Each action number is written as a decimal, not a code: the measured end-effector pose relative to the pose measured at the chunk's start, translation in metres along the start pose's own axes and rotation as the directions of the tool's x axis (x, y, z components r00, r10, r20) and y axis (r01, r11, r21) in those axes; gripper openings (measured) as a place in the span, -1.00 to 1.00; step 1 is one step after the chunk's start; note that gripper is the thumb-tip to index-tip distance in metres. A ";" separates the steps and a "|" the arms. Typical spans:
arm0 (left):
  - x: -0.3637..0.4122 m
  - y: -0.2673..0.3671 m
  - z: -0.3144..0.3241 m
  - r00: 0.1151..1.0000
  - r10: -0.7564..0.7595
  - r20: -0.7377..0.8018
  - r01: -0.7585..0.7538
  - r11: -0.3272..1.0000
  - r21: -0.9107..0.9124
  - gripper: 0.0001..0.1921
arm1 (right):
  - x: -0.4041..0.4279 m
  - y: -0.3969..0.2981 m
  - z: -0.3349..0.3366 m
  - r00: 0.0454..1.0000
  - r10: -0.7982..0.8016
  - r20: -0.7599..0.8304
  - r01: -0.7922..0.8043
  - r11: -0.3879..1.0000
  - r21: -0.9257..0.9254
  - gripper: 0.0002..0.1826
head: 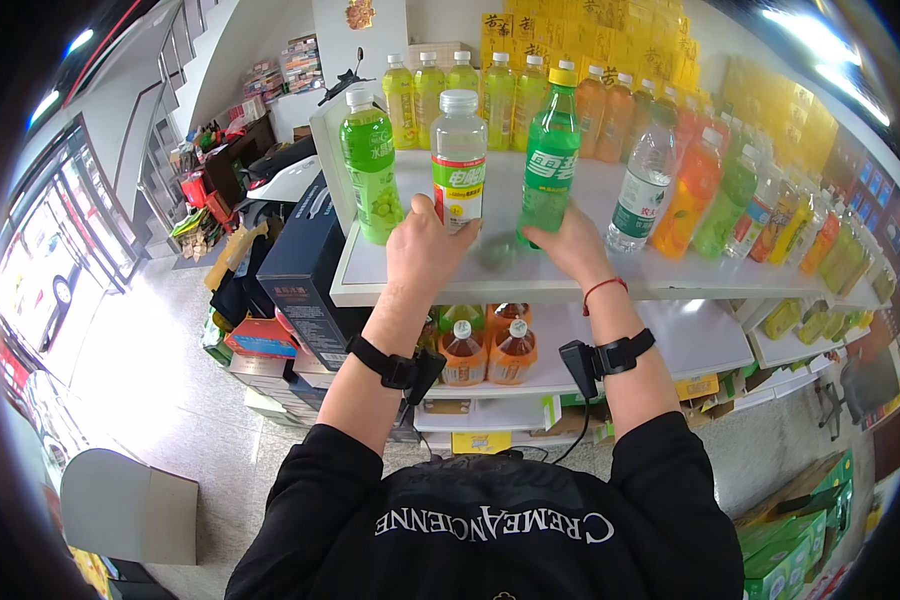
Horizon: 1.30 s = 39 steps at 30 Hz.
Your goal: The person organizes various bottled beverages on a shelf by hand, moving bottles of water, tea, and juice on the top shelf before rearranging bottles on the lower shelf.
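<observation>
On the top white shelf [495, 270], my left hand [429, 251] is wrapped around the lower part of a clear bottle [459, 142] with a white cap and a red, green and yellow label. My right hand [570, 241] grips a green Sprite bottle [552, 142] with a yellow cap low on its body; this bottle leans slightly. Left of my left hand stands a light green drink bottle [373, 176] with a white cap. A clear water bottle [641, 187] with a green and white label stands right of my right hand. My hands hide parts of both held bottles.
A back row of yellow-green bottles [499, 105] and orange bottles [591, 112] lines the shelf. An orange drink bottle [688, 195] and several others run along the right. Brown drink bottles [463, 356] stand on the shelf below. A dark blue box [300, 262] abuts the shelf's left end.
</observation>
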State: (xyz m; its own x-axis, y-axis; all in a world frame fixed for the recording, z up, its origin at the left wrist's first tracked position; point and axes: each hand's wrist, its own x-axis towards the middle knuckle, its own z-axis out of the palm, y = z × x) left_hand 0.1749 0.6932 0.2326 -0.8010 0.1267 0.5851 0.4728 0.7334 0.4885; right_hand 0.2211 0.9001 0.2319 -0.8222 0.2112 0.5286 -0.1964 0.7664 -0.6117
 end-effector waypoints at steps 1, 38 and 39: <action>0.000 0.000 0.001 1.000 0.008 0.001 -0.008 1.000 0.004 -0.41 | 0.000 -0.001 -0.001 1.000 0.004 0.002 -0.004 1.000 -0.013 -0.44; 0.014 -0.097 -0.038 0.994 -0.106 0.017 0.105 0.994 0.033 -0.47 | -0.003 0.009 -0.002 0.997 0.075 0.035 -0.074 0.997 -0.034 -0.32; 0.014 -0.098 -0.039 0.994 -0.103 0.020 0.102 0.994 0.033 -0.47 | -0.003 0.009 -0.003 0.996 0.078 0.033 -0.077 0.996 -0.034 -0.32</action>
State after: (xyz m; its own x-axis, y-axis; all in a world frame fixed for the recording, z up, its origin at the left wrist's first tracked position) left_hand 0.1319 0.5968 0.2184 -0.8527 0.0638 0.5184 0.3758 0.7643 0.5240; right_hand 0.2230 0.9083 0.2262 -0.8524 0.2501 0.4592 -0.1140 0.7682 -0.6300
